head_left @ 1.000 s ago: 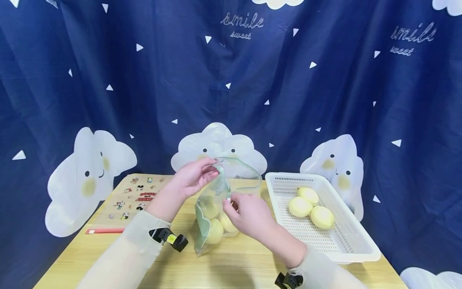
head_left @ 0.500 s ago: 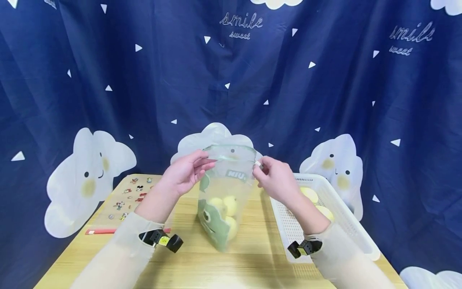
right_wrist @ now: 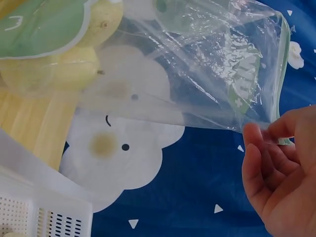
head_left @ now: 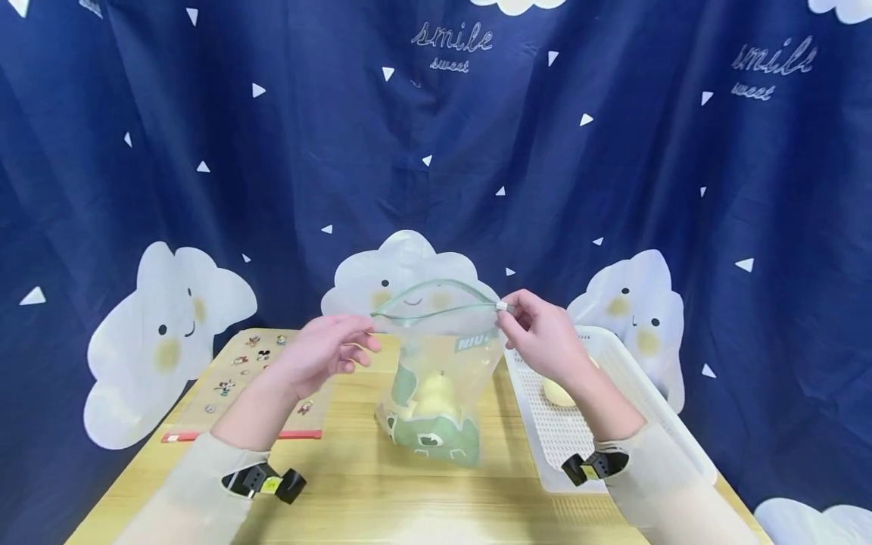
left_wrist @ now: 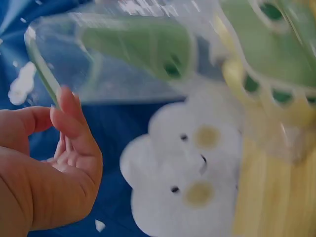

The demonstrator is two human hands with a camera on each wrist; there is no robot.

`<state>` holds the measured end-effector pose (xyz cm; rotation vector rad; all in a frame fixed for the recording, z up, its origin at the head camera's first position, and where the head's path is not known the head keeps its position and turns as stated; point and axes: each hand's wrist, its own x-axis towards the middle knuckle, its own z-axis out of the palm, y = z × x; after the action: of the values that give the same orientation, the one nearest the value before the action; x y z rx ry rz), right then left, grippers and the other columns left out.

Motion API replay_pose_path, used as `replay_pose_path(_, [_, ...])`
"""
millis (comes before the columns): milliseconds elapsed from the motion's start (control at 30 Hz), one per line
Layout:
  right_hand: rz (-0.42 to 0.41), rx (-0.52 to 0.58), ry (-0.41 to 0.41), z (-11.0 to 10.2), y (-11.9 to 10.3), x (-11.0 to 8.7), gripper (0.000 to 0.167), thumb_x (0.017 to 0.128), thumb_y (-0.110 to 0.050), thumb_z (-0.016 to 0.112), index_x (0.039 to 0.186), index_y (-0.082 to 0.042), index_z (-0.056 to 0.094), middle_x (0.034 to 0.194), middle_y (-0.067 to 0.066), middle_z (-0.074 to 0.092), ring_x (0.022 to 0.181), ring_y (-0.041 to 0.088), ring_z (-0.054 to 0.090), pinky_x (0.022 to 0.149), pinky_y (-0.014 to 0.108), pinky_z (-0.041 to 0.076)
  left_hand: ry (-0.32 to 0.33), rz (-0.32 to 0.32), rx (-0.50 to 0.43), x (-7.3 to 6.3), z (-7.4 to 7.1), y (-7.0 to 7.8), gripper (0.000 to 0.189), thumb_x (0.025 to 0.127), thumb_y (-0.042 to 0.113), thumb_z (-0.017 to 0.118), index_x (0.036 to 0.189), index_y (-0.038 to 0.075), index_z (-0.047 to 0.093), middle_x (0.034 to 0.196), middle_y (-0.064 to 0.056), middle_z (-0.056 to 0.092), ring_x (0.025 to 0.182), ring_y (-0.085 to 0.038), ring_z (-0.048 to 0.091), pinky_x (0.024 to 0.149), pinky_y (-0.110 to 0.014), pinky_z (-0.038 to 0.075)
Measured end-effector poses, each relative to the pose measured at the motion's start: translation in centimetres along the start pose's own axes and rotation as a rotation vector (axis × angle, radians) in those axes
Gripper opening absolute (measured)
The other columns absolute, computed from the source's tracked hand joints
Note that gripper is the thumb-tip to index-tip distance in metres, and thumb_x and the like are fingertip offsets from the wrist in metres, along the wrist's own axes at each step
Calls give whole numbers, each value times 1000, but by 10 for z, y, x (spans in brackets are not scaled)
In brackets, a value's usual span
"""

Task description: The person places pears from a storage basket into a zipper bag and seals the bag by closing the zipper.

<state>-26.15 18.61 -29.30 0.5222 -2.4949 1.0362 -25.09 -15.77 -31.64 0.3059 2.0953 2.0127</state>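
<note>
The clear, green-printed plastic bag [head_left: 443,352] is holding round yellow fruits [head_left: 436,395]. The left hand [head_left: 327,354] and right hand [head_left: 541,333], fingers curled, are pinching its opposite top corners.

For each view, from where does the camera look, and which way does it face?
Head: on the person's head, facing forward and down at the clear bag, table and curtain; the left hand, right hand and sleeves show.
Left wrist: on that wrist, facing the bag and curtain; only the left hand shows.
Right wrist: on that wrist, facing the bag and a corner of the white basket; only the right hand shows.
Shared: both wrist views show the bag and its yellow fruit.
</note>
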Motion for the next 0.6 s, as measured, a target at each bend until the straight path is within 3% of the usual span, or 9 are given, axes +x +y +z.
replay_pose_path(100, [-2,0,-12,-1,0,-3,10,106,-16,66,111,-13,73,79,4,73,67,17,73,61,27,54,115,-15,35,10,-17,-15,33,111,30,63,133,5,66,105,2,76,89,-11,74,71,-21,56])
replay_pose_path(267, [12,20,-8,1,3,-6,10,105,-14,66,111,-12,74,83,7,74,65,13,72,61,26,54,16,6,68,25,-21,-31,42,112,31,64,144,3,59,124,0,75,112,-17,74,83,-26,60])
replay_pose_path(367, [21,43,-14,0,3,-8,11,105,-15,67,113,-11,73,86,6,74,65,13,72,61,25,53,11,48,57,32,-17,-32,33,112,28,65,136,5,64,119,3,77,111,-17,75,83,-26,60])
replay_pose_path(600, [170,208,-150,0,14,-8,22,105,-15,71,122,-1,70,105,14,75,74,20,74,57,27,59,135,76,31,38,-11,-29,25,109,23,70,126,5,72,107,7,82,100,-7,77,84,-27,61])
